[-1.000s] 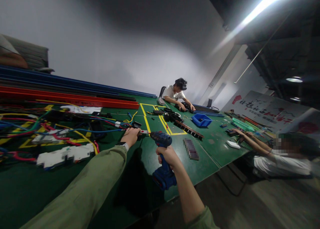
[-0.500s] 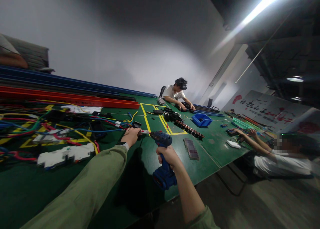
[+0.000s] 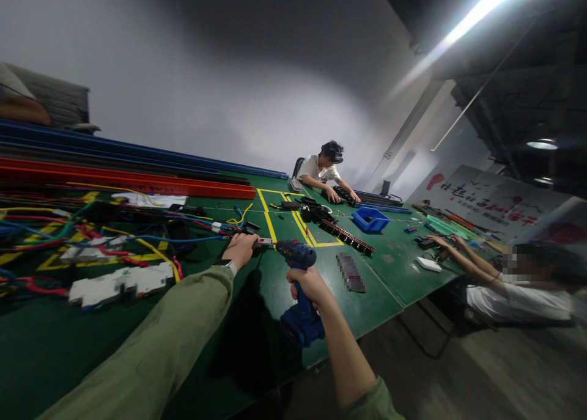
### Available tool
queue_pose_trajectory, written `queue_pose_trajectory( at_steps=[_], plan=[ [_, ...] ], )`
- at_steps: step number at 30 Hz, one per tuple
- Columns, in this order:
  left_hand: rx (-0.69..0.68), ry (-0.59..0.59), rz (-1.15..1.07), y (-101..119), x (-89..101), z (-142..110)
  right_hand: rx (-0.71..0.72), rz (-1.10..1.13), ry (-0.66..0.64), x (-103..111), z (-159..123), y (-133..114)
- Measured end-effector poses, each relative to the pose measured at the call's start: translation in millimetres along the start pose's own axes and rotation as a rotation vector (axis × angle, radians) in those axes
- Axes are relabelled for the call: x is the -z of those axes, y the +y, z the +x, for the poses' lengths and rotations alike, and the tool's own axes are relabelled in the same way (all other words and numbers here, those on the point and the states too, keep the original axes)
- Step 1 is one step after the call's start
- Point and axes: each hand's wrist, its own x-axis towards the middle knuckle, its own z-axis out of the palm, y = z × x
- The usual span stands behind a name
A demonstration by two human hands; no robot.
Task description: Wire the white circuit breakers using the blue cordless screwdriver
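My right hand [image 3: 310,285] is wrapped round the grip of a blue cordless drill [image 3: 298,291], its nose pointing left. My left hand [image 3: 241,249] is closed on a small white part [image 3: 265,242] that the drill tip meets; coloured wires run from it to the left. Both sleeves are olive green, and a watch sits on my left wrist. The hands hover over the green table [image 3: 257,322] near its front edge.
Coloured wires [image 3: 92,236] and white breaker blocks [image 3: 120,283] lie left. Long red and blue rails [image 3: 128,175] run along the back. One person sits at the far end beside a blue bin [image 3: 369,219]; another person's arms [image 3: 463,258] reach in from the right.
None in my hands or the drill. The person on the right has shifted their arms slightly.
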Motion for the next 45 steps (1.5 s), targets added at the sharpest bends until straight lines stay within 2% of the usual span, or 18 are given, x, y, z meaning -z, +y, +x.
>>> queue_pose_trajectory(
  at_steps=[34,45],
  plan=[
    [0.017,-0.038,-0.011,0.2,1.1,1.2,-0.019,0.005,-0.01,1.7,0.9,2.9],
    [0.018,-0.046,-0.014,0.3,0.5,1.4,0.017,0.012,-0.026,2.9,3.6,6.2]
  ],
)
